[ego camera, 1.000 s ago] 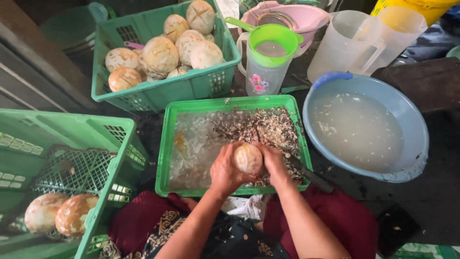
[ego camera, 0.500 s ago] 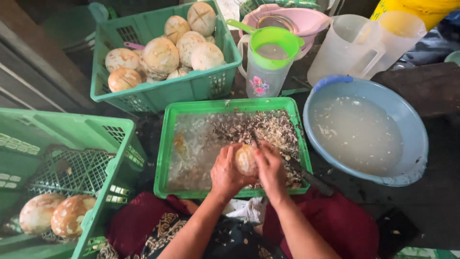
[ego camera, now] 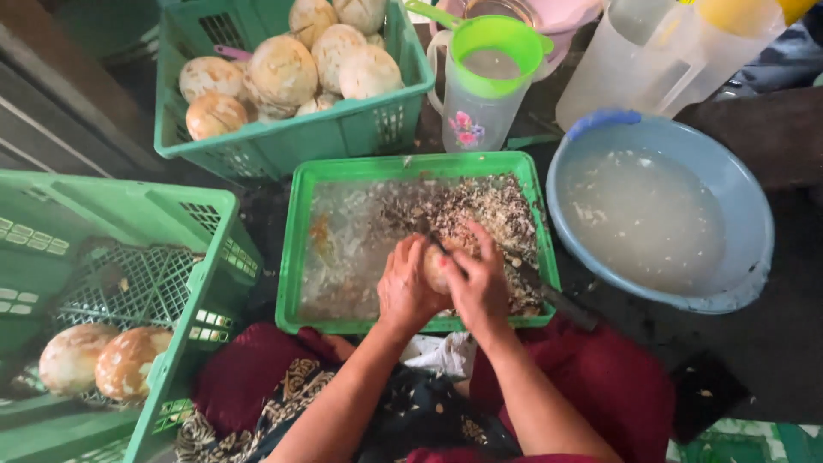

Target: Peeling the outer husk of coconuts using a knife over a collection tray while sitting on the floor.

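My left hand [ego camera: 403,287] cups a pale round coconut [ego camera: 437,267] over the near side of a shallow green tray [ego camera: 296,249]. My right hand [ego camera: 477,281] presses on the coconut from the right and grips a small dark blade [ego camera: 435,243] that pokes up between the two hands. Most of the coconut is hidden by my fingers. Brown and white shavings [ego camera: 484,206] lie heaped in the tray's far right part, and its left part is wet.
A green crate [ego camera: 283,146] of several pale coconuts stands behind the tray. At my left a larger green crate [ego camera: 146,214] holds two brownish coconuts [ego camera: 99,360]. A blue basin [ego camera: 746,214] of cloudy liquid sits right; jugs [ego camera: 480,94] stand behind.
My right hand has slid over the top of the coconut and covers more of it. The view has tipped slightly nearer the tray.
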